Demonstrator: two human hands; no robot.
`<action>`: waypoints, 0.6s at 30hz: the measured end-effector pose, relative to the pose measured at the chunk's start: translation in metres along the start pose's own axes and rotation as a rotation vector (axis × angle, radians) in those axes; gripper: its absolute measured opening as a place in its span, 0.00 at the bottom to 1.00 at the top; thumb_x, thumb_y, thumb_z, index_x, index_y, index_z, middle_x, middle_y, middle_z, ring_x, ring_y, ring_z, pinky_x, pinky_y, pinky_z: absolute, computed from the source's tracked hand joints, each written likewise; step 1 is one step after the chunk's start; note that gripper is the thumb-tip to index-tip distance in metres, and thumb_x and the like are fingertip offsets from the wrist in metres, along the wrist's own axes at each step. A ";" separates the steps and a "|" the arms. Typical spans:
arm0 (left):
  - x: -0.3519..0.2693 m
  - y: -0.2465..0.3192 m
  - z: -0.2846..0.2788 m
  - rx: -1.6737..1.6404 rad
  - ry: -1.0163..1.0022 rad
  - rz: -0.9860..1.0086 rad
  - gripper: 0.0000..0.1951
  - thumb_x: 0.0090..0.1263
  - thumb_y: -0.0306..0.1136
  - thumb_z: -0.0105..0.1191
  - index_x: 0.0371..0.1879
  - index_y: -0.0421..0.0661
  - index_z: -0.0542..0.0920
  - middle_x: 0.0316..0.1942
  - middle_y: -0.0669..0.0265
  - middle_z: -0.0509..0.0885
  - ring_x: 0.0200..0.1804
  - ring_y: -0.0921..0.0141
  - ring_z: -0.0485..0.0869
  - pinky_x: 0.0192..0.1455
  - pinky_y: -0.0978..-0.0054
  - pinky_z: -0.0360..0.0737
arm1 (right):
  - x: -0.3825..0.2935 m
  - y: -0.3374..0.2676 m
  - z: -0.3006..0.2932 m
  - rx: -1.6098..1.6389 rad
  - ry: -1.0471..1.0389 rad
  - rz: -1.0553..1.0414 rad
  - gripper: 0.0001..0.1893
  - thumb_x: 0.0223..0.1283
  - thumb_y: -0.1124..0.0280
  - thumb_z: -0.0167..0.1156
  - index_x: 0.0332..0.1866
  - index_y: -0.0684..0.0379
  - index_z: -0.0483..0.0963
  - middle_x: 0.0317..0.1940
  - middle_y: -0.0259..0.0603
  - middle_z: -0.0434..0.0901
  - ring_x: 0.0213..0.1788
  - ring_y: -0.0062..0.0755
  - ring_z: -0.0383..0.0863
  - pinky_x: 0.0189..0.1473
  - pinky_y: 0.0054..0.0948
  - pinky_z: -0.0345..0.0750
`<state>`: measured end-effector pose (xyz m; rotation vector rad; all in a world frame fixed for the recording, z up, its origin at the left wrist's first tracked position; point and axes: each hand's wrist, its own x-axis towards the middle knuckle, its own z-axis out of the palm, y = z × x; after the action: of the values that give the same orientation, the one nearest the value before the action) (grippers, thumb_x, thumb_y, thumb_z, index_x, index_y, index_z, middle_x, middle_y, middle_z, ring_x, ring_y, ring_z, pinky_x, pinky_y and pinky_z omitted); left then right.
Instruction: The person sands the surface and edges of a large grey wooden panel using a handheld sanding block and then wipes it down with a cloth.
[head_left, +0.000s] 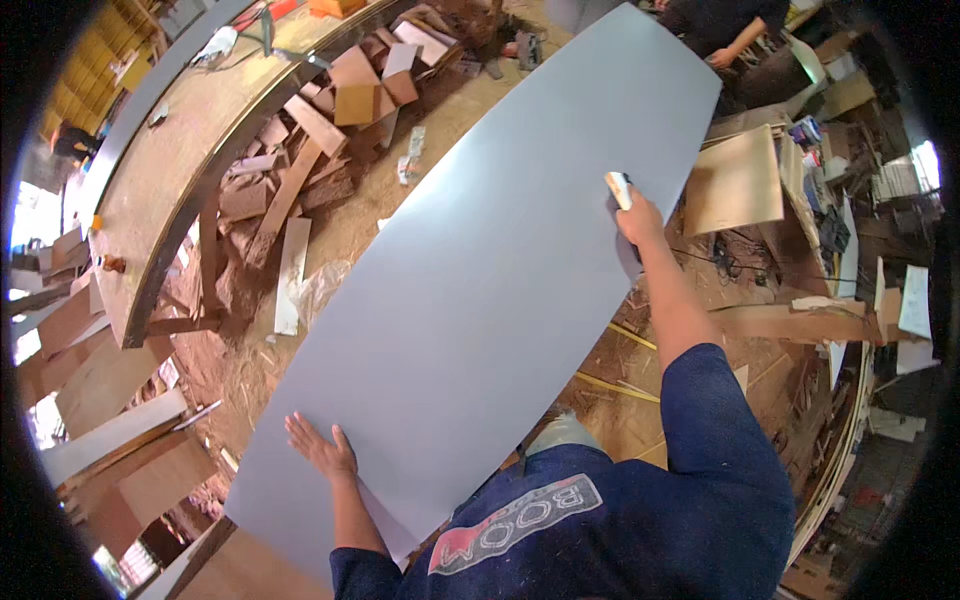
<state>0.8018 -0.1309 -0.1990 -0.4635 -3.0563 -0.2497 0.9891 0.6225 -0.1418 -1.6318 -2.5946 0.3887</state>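
A large smooth grey sheet (450, 285) lies before me, running from lower left to upper right. My left hand (324, 448) rests palm down near the sheet's lower left end, its fingers apart and holding nothing. On the upper right part of the sheet, my right hand (640, 217) grips a small tool (619, 190) with a pale, light-coloured body. The exact kind of tool cannot be told. What supports the sheet is hidden beneath it.
Wood offcuts (300, 157) are piled on the floor beyond a curved plywood workbench (202, 112) at left. A plywood panel (733, 184) and a wooden beam (795, 321) stand at right. Another person (720, 26) is near the sheet's far end.
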 end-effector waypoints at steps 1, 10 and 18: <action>-0.003 -0.004 0.001 0.015 -0.021 -0.026 0.45 0.79 0.52 0.53 0.89 0.46 0.51 0.89 0.48 0.50 0.90 0.50 0.46 0.90 0.41 0.40 | -0.005 -0.004 -0.003 0.009 -0.040 -0.008 0.33 0.61 0.67 0.60 0.76 0.53 0.72 0.59 0.58 0.86 0.62 0.61 0.85 0.65 0.53 0.80; -0.018 -0.007 0.013 0.070 0.016 -0.018 0.42 0.82 0.54 0.50 0.88 0.47 0.53 0.89 0.49 0.50 0.90 0.51 0.48 0.90 0.43 0.43 | -0.268 -0.095 0.045 -0.023 -0.244 -0.149 0.45 0.71 0.43 0.61 0.86 0.56 0.58 0.70 0.70 0.72 0.72 0.67 0.74 0.71 0.59 0.72; -0.029 0.022 0.046 0.182 -0.121 -0.409 0.39 0.88 0.56 0.41 0.88 0.44 0.50 0.89 0.47 0.49 0.90 0.50 0.46 0.86 0.34 0.46 | -0.317 -0.124 0.046 -0.052 -0.264 -0.311 0.43 0.67 0.65 0.65 0.85 0.61 0.57 0.76 0.74 0.65 0.78 0.71 0.68 0.78 0.64 0.66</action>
<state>0.8355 -0.1113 -0.2431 0.1658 -3.2214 0.0497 1.0123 0.2799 -0.1280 -1.2290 -3.0115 0.5521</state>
